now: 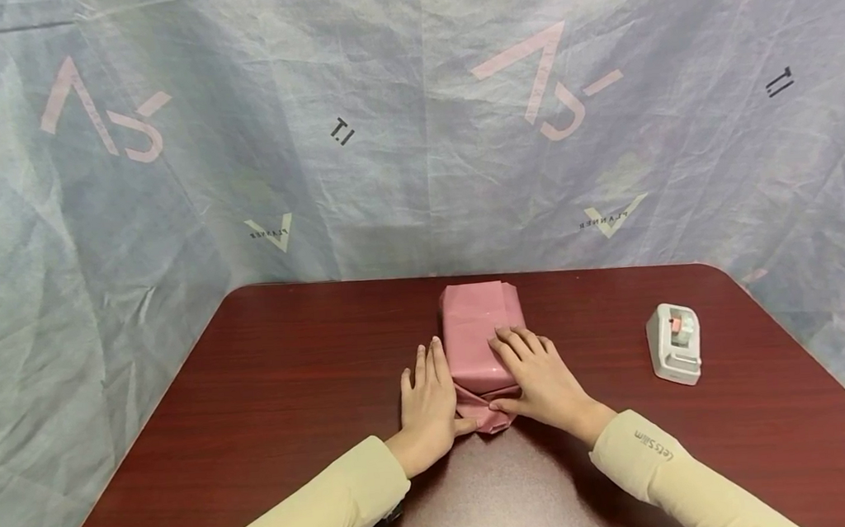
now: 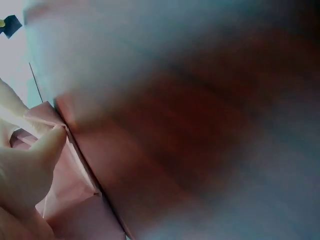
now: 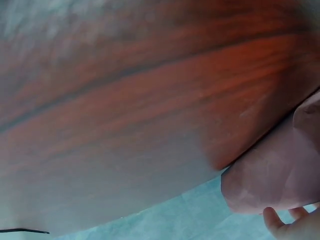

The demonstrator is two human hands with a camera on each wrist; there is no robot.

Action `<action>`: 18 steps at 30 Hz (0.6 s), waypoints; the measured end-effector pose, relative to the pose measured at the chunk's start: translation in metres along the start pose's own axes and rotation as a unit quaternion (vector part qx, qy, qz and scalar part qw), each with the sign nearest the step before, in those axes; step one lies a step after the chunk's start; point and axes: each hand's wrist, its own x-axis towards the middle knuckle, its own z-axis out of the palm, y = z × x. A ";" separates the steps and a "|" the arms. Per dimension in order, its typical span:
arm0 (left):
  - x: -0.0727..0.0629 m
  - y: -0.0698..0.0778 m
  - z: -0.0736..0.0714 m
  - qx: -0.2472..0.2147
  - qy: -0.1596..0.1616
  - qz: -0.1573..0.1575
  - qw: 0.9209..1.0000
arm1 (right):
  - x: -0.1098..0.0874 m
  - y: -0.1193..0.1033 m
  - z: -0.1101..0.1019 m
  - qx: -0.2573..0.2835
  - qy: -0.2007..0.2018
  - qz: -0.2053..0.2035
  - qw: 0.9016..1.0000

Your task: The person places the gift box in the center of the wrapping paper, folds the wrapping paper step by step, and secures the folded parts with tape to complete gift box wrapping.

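A box-shaped parcel in pink wrapping paper [image 1: 475,325] lies on the table, its near end a loose folded flap of paper [image 1: 479,412]. My left hand [image 1: 429,399] lies along the parcel's left side, fingers straight and pointing away, thumb on the flap. Across the right side and top rests my right hand [image 1: 547,382], fingers spread and slightly bent, with its thumb pressing the flap. In the left wrist view the left thumb [image 2: 50,145] touches the creased paper end. Fingertips of the right hand [image 3: 295,227] show at the parcel's edge in the right wrist view.
A white tape dispenser [image 1: 675,344] stands on the right part of the dark red wooden table [image 1: 311,363]. Grey fabric sheets [image 1: 397,133] with printed letters hang behind the table and along its sides.
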 end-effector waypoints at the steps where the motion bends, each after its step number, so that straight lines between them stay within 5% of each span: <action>1: 0.000 0.000 0.000 0.006 0.000 0.003 1.000 | 0.000 0.000 0.001 -0.001 0.000 0.000 1.000; 11: 0.002 -0.005 -0.003 -0.023 -0.008 0.008 1.000 | 0.000 0.000 0.002 0.025 0.004 0.001 1.000; 18: 0.018 -0.014 -0.004 -0.031 0.023 0.078 0.996 | 0.000 0.001 0.002 0.011 0.003 0.001 1.000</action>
